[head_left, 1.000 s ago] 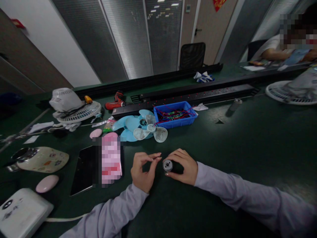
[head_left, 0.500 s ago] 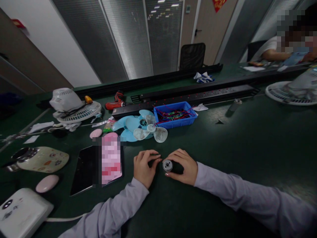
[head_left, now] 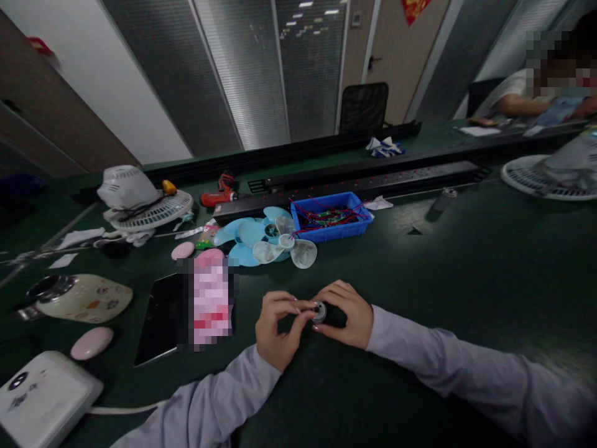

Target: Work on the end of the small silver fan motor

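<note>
A small round metal motor (head_left: 319,313) is held between the thumb and fingers of my right hand (head_left: 347,314), its end face with dark holes turned up toward me. My left hand (head_left: 282,323) is closed in a pinch at the left edge of that face, its fingertips covering part of it. Whatever lies between those fingertips is too small or hidden to make out. Beyond my hands lie a grey-white fan blade (head_left: 304,254) and several light blue fan blades (head_left: 242,233).
Behind the blades stands a blue bin (head_left: 333,233) of wired circuit boards. A tablet (head_left: 156,320), a bottle (head_left: 88,298) and a white box (head_left: 46,398) lie left. Farther off are a red drill (head_left: 217,198), fan housings (head_left: 125,190) and another metal cylinder (head_left: 448,196). A person sits far right.
My left hand has moved right, and its thumb and fingers have come onto the motor's face. My right hand still holds the motor in nearly the same spot.
</note>
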A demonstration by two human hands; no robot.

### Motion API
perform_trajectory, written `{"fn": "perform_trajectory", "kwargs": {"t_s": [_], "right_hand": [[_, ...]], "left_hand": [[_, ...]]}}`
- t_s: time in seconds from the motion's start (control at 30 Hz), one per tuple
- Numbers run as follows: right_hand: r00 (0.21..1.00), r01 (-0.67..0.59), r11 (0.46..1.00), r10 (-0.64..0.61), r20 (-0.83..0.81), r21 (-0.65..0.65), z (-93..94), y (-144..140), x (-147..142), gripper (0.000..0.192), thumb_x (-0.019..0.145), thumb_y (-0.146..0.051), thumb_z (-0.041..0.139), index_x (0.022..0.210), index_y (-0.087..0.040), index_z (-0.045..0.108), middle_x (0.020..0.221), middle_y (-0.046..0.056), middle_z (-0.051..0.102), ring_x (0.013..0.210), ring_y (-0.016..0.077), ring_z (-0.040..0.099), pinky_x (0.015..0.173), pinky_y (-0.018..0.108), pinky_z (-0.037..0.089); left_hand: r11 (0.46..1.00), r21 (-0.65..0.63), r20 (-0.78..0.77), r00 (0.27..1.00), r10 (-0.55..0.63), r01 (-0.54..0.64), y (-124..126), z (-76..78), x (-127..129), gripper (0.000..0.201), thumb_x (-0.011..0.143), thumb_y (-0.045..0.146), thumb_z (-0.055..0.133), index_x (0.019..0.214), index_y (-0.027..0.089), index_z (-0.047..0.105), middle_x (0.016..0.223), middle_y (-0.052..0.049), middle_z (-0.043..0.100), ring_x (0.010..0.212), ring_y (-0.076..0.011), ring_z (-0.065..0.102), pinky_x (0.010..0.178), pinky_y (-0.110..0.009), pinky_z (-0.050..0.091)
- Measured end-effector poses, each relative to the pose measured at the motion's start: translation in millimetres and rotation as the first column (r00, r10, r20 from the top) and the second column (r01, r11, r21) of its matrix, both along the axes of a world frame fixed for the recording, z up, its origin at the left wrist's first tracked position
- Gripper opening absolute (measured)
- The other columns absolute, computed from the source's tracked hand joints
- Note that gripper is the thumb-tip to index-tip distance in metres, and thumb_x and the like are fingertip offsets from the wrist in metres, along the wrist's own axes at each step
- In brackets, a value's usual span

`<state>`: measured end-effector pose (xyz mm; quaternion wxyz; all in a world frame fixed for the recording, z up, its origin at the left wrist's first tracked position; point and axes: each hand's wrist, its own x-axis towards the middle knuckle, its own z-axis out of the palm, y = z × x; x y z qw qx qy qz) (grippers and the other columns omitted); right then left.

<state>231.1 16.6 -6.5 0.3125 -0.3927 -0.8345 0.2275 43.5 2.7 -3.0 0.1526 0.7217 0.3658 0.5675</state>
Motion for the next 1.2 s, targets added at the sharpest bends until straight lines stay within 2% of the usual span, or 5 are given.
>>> {"fn": "perform_trajectory", "kwargs": {"t_s": [0.3, 0.47, 0.7, 1.07, 1.2], "right_hand": [[1.0, -0.001, 1.0, 0.001, -0.008, -0.002, 2.5, -1.0, -0.6, 0.036, 0.072, -0.035, 0.071, 0.104, -0.022, 0.062, 0.096, 0.005, 0.063, 0.092, 0.0226, 0.054, 0.08, 0.038, 0.041], [1.0, -0.004, 1.0, 0.004, -0.016, 0.008, 0.6, -0.2, -0.5, 0.036, 0.072, -0.036, 0.071, 0.103, -0.021, 0.061, 0.096, 0.005, 0.064, 0.092, 0.0224, 0.054, 0.08, 0.038, 0.041], [1.0, 0.002, 1.0, -0.001, -0.014, 0.021, -1.5, 0.0, -0.8, 0.034, 0.072, -0.035, 0.07, 0.102, -0.021, 0.061, 0.096, 0.005, 0.063, 0.09, 0.0223, 0.054, 0.079, 0.038, 0.041], [1.0, 0.0, 1.0, 0.0, 0.015, 0.001, 0.6, -0.9, -0.4, 0.036, 0.073, -0.036, 0.07, 0.104, -0.021, 0.061, 0.098, 0.005, 0.063, 0.094, 0.0224, 0.054, 0.081, 0.038, 0.041], [1.0, -0.002, 1.0, 0.002, 0.006, -0.002, 1.7, -1.0, -0.7, 0.033, 0.072, -0.034, 0.07, 0.102, -0.022, 0.062, 0.097, 0.005, 0.063, 0.093, 0.0221, 0.055, 0.081, 0.038, 0.04]], "left_hand": [[0.999, -0.01, 0.015, 0.999, -0.038, 0.038, -1.0, -4.0, 0.7, 0.034, 0.071, 0.003, 0.072, 0.09, 0.022, 0.05, 0.079, -0.002, 0.072, 0.083, -0.0188, 0.061, 0.072, -0.034, 0.052], [1.0, -0.004, 0.086, 0.996, -0.008, 0.008, -2.5, -1.8, 3.3, 0.035, 0.073, 0.001, 0.069, 0.089, 0.022, 0.045, 0.078, 0.0, 0.072, 0.081, -0.0169, 0.06, 0.072, -0.032, 0.05], [0.995, -0.088, 0.031, 0.999, -0.044, 0.046, -1.4, 2.1, 4.0, 0.03, 0.07, 0.007, 0.075, 0.082, 0.02, 0.051, 0.078, -0.002, 0.068, 0.078, -0.0171, 0.063, 0.069, -0.031, 0.051], [0.971, -0.225, 0.02, 0.997, -0.073, 0.076, 3.8, 3.7, 1.5, 0.022, 0.073, 0.012, 0.071, 0.077, 0.019, 0.051, 0.082, -0.004, 0.058, 0.078, -0.016, 0.061, 0.069, -0.029, 0.052], [0.975, -0.21, -0.049, 0.996, -0.08, 0.068, 4.7, 10.3, -0.2, 0.02, 0.071, 0.012, 0.071, 0.076, 0.018, 0.053, 0.083, -0.004, 0.056, 0.078, -0.0167, 0.06, 0.066, -0.029, 0.05]]}}
